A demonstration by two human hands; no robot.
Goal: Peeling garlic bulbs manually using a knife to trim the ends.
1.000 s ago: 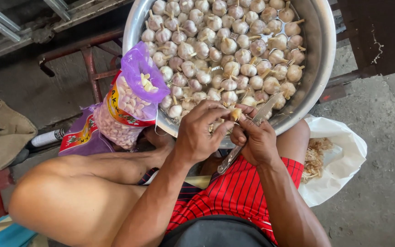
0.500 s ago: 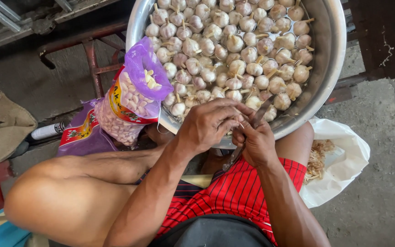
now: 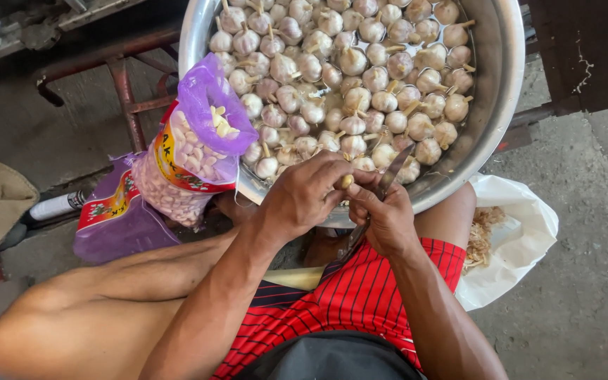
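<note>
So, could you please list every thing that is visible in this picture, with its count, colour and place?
round metal basin: one, silver, top centre, in front of the knees
whole garlic bulbs: many, white and purplish, filling the basin
purple plastic bag of peeled cloves: one, open, left of the basin
flat purple printed bag: one, under the first bag
white plastic bag with dry peels: one, on the right floor
knife: one, grey blade, in the right hand
garlic clove: one, pale yellow, between the fingertips
left hand: holds the clove
right hand: grips the knife

Shiny metal basin (image 3: 508, 91); glossy plastic bag (image 3: 198, 151); rough concrete floor (image 3: 585, 295).
</note>
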